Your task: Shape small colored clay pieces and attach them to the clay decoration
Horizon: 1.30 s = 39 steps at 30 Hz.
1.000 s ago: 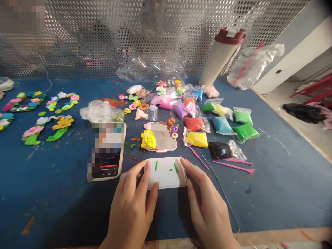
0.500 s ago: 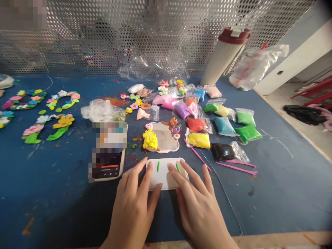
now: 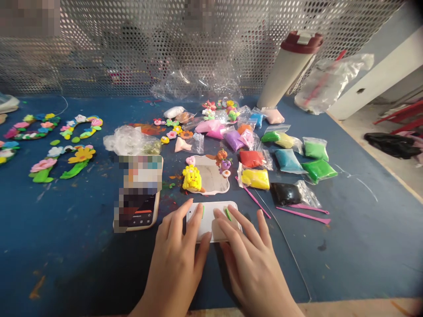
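A small white board [image 3: 214, 209] lies flat before me, with two thin green clay strips on it. My left hand [image 3: 178, 251] rests over the board's left part, fingers spread, its index fingertip on or right beside the left clay strip [image 3: 203, 211], which it partly covers. Over the right part, my right hand [image 3: 253, 253] is open too, with fingertips around the right clay strip [image 3: 228, 214]. Neither hand grips anything. Just behind the board is a wavy-edged mirror [image 3: 211, 176], decorated with a yellow clay figure [image 3: 192, 179] and smaller clay pieces.
To the left lies a phone [image 3: 140, 211]. Bagged clay, such as a yellow packet [image 3: 255, 178] and a black packet [image 3: 287, 193], spreads to the right near pink tools [image 3: 304, 215]. A tumbler [image 3: 287, 70] stands behind; clay wreaths [image 3: 81, 127] lie far left.
My left hand has shifted right, so its index finger now covers part of the left clay strip. My right hand stays almost in place. The view has tilted slightly.
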Available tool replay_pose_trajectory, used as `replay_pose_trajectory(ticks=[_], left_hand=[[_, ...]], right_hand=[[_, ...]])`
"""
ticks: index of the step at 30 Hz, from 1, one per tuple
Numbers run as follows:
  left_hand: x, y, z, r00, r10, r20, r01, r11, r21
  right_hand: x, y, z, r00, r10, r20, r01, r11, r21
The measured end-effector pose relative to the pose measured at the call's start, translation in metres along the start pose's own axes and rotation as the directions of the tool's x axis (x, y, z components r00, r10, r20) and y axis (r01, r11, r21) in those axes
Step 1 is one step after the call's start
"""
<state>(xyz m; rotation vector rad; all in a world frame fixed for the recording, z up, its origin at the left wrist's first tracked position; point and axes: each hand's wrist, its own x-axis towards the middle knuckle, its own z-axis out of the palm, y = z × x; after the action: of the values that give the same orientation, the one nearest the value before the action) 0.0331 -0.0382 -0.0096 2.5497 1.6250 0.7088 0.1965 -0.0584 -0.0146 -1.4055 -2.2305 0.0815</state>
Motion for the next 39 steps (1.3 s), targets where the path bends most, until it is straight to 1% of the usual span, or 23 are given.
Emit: replay_pose_trajectory(ticks=[2,5,9,14,17,20,26,29,33,36,39], left_hand=[[0.0018,0.0009,0.0006,1.0,0.007,0.007,-0.007,1.0,0.013],[0.0026,0.0021,0.0003,1.0,0.025,0.003,-0.025,0.999,0.033],[0.0013,0.0028,-0.0012,0.999,0.049,0.005,-0.049,0.998,0.039],[-0.0002,0.003,-0.0023,0.999,0.031,-0.007,-0.031,0.997,0.064],[-0.0008,0.0034,-0.002,0.998,0.054,0.011,-0.055,0.998,0.041],[-0.0012,0.0035,-0.0015,0.999,0.05,0.015,-0.05,0.999,0.018],[-0.0014,0.0031,-0.0042,0.999,0.026,0.025,-0.024,0.995,-0.097],[-0.0013,0.003,-0.0057,1.0,0.025,0.004,-0.025,0.992,-0.127],[-0.0008,0.0032,-0.0059,1.0,0.019,-0.016,-0.021,0.991,-0.133],[-0.001,0.0035,-0.0056,1.0,0.016,-0.019,-0.018,0.992,-0.126],[-0.002,0.0029,-0.0053,0.999,0.021,-0.047,-0.025,0.996,-0.091]], right_hand=[[0.001,-0.0004,0.0004,1.0,0.015,0.022,-0.015,1.0,-0.015],[0.0012,0.0003,-0.0002,0.998,-0.013,0.067,0.015,0.999,-0.03],[0.0006,0.0018,-0.0012,0.995,-0.029,0.1,0.032,0.999,-0.023],[0.0002,0.0035,0.0,0.996,-0.019,0.085,0.019,1.0,0.004],[-0.0009,0.0042,0.0002,0.996,-0.017,0.089,0.015,1.0,0.026],[-0.0019,0.0044,-0.0003,0.996,-0.008,0.087,0.004,0.999,0.053],[-0.0016,0.0054,-0.0024,0.997,0.031,0.076,-0.04,0.991,0.125],[-0.0013,0.0057,-0.0033,0.997,0.039,0.071,-0.048,0.989,0.138],[-0.001,0.0059,-0.0043,0.997,0.044,0.065,-0.054,0.987,0.149],[-0.0003,0.006,-0.0046,0.995,0.035,0.09,-0.047,0.988,0.144],[0.0003,0.0056,-0.0048,0.994,0.022,0.111,-0.037,0.99,0.135]])
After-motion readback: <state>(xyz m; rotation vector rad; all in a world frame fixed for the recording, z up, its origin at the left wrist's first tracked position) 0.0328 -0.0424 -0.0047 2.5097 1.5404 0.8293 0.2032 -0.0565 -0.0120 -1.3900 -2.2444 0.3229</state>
